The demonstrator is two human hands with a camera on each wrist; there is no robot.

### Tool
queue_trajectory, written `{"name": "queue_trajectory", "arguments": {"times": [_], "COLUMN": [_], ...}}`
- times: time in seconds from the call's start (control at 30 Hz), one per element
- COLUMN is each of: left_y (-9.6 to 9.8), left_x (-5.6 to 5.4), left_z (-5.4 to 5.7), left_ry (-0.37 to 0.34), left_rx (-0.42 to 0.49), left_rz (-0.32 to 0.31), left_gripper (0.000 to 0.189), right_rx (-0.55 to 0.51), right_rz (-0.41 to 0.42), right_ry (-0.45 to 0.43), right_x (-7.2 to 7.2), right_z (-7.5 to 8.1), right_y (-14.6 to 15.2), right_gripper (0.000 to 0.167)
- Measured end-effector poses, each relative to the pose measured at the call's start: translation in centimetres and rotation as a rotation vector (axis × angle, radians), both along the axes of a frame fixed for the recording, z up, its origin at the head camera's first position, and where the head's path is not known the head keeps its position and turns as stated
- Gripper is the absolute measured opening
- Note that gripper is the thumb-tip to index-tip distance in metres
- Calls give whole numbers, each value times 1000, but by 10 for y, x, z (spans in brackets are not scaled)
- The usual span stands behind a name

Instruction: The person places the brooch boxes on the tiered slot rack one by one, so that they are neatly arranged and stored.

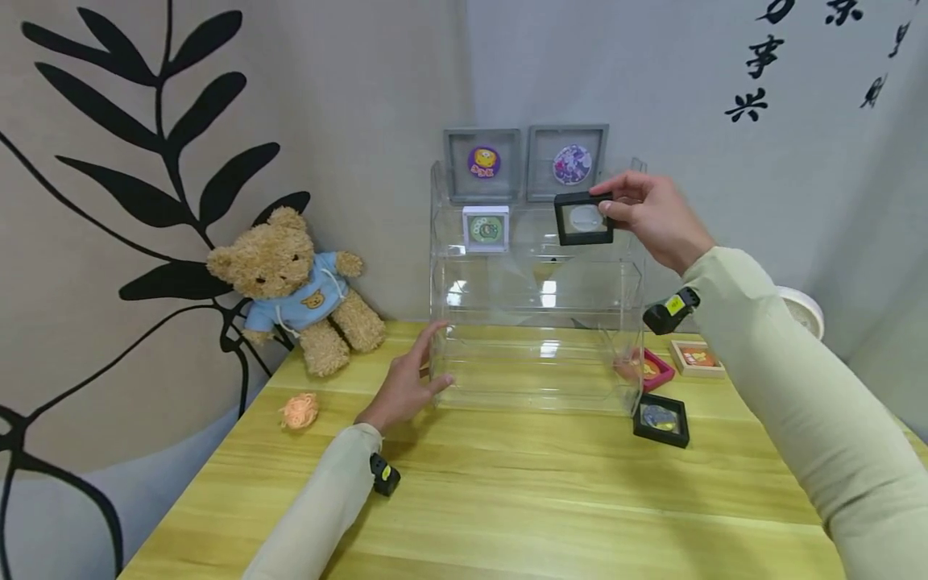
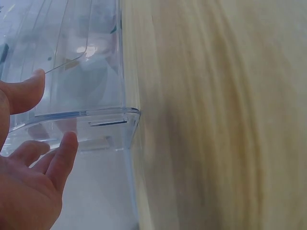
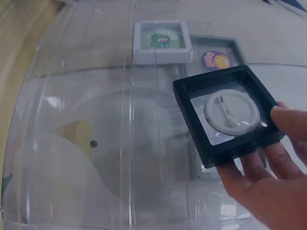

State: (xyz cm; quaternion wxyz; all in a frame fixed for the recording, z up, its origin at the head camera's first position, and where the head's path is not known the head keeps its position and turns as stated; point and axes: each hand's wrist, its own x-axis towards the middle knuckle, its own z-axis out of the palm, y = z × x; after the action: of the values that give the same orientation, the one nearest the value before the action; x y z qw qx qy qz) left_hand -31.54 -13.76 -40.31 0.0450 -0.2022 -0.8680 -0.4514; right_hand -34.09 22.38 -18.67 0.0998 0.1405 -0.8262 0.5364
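Note:
My right hand (image 1: 656, 221) holds a small black square frame (image 1: 584, 219) by its right edge, in front of the upper part of a clear stepped rack (image 1: 536, 312). Inside that frame is a round badge (image 3: 231, 112), its pin side facing the right wrist camera. My left hand (image 1: 408, 385) is at the rack's lower left side, its fingertips touching the side panel and its thumb toward the front. A white frame with a green badge (image 1: 486, 229) stands on the rack. Above it are two grey frames, one with a purple-yellow badge (image 1: 483, 163), one with a purple badge (image 1: 573, 165).
Right of the rack lie another black frame (image 1: 660, 420), a dark pink frame (image 1: 656, 370) and a pale frame (image 1: 698, 358). A teddy bear (image 1: 300, 290) leans at the back left, near a peach-coloured ball (image 1: 300, 411). A round white object (image 1: 801, 310) is partly hidden behind the right sleeve.

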Motion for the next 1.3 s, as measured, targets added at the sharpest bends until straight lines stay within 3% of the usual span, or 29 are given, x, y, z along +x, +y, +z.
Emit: {"name": "queue_trajectory", "arguments": {"times": [0.17, 0.47, 0.8, 1.03, 1.3], "left_y": [0, -2, 0, 1, 1], "left_x": [1, -1, -3, -2, 0], "left_z": [-1, 3, 2, 2, 1], "left_ry": [-14, 4, -5, -12, -13], "left_rx": [1, -5, 11, 13, 16], "left_rz": [8, 15, -2, 12, 5], "left_gripper": [92, 94, 93, 93, 91], "right_rx": [-18, -51, -39, -53, -14], "right_rz": [-14, -97, -73, -108, -136], "right_ry": [-2, 38, 6, -23, 36], "right_x": [-23, -52, -58, -55, -59], "right_z": [3, -10, -30, -36, -39], "right_y": [-17, -34, -37, -36, -43], "right_gripper": [25, 24, 28, 32, 29]}}
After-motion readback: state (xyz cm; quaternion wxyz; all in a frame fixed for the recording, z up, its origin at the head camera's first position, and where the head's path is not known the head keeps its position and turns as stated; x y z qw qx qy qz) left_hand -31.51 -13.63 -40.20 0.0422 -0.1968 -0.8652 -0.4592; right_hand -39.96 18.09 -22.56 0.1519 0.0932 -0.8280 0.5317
